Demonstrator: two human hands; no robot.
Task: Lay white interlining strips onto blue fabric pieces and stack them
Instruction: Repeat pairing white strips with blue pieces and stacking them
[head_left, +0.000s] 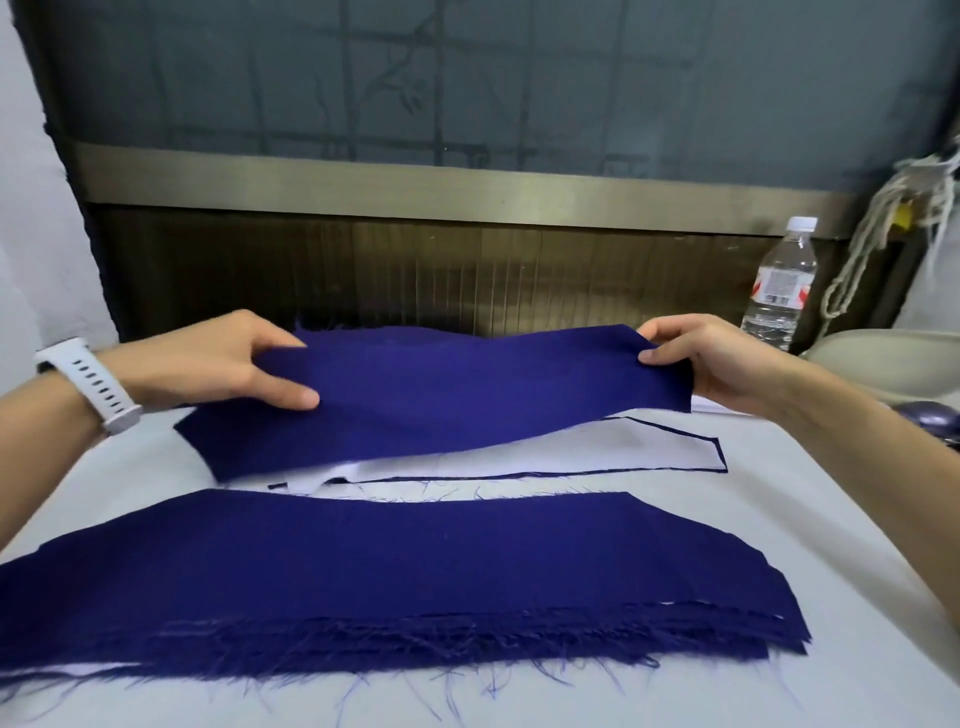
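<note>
A long blue fabric piece (457, 395) hangs just above the table, stretched between both hands. My left hand (223, 364) pinches its left end, thumb on top. At the right end my right hand (701, 358) pinches the far corner. Beneath it lies a white interlining strip (649, 447) on a blue piece whose dark edge shows around it. Nearer to me sits a stack of blue fabric pieces (363, 582) with frayed threads along its front edge; a sliver of white shows under its left end.
The white table (779, 675) spreads under everything. A plastic water bottle (779, 280) stands at the back right beside hanging cords (872, 228). A dark wooden panel and window frame close off the back. I wear a white watch (93, 384) on my left wrist.
</note>
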